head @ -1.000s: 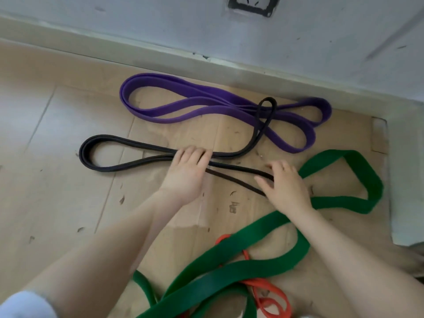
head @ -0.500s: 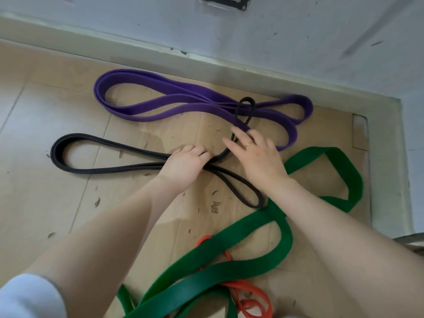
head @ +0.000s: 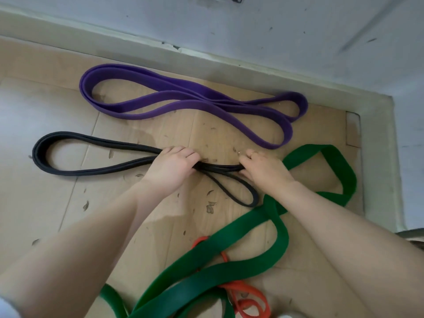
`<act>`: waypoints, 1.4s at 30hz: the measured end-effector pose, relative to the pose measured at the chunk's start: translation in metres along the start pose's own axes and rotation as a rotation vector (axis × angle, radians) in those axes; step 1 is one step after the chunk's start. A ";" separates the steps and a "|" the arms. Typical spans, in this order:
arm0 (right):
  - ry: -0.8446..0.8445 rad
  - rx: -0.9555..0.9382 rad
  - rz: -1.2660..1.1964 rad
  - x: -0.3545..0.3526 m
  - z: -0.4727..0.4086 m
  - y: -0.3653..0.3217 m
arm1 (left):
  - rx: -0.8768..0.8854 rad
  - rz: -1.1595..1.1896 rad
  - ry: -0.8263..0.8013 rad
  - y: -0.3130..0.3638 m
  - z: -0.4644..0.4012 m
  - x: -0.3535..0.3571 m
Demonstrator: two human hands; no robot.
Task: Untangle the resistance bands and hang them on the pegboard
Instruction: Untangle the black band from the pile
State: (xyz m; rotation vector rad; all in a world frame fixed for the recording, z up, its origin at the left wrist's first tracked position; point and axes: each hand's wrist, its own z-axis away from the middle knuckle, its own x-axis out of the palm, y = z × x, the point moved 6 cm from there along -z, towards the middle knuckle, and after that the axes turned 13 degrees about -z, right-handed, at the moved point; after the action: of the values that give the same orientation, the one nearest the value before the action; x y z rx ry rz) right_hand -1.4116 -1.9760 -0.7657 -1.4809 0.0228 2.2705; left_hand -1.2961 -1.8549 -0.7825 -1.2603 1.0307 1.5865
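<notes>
Where the floor meets a scuffed pale wall (head: 298,31) and its grey-green skirting (head: 206,58), four flat rubber loop bands lie on sheets of brown corrugated cardboard (head: 160,216) flecked with dark scuffs. Black band (head: 75,172): narrow, matte, doubled into a long teardrop loop at the left with a smaller loop trailing toward the near side at centre; its strands are gathered into a bundle between the two hands. Left hand (head: 171,167): fingers curled down over the bundle, gripping it against the cardboard. Right hand (head: 263,168): fingers curled round the same bundle just to the right, a thin ring showing on one finger; the two hands sit near each other, a short run of black strands showing between them. Purple band (head: 190,99): wider, smooth, folded into long overlapping loops on the far side, lying apart from the black one and close to the skirting. Green band (head: 252,228): widest of the set, glossy, a loop at the right beyond the right wrist, then sweeping in broad curves toward the near edge, passing beside the end of the small black loop. Orange band (head: 245,297): narrow, coiled at the near edge, crossing under the green one. Both forearms are bare.
</notes>
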 end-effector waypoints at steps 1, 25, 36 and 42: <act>0.027 0.041 -0.024 0.005 0.000 0.006 | -0.041 0.037 -0.012 0.000 -0.001 0.001; 0.100 0.261 0.098 -0.003 0.008 0.009 | -0.239 0.055 0.052 -0.013 0.005 0.001; 0.091 0.009 -0.010 0.000 -0.056 -0.115 | -0.261 -0.266 -0.233 -0.125 0.083 -0.013; 0.046 0.067 0.044 -0.011 -0.062 -0.102 | -0.274 -0.378 -0.175 -0.138 0.052 -0.028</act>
State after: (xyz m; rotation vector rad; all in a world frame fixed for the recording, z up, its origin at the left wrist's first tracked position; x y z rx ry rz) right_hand -1.3173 -1.9022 -0.7609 -1.5115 0.1450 2.2473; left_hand -1.1767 -1.7668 -0.7608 -1.3743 0.4426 1.5380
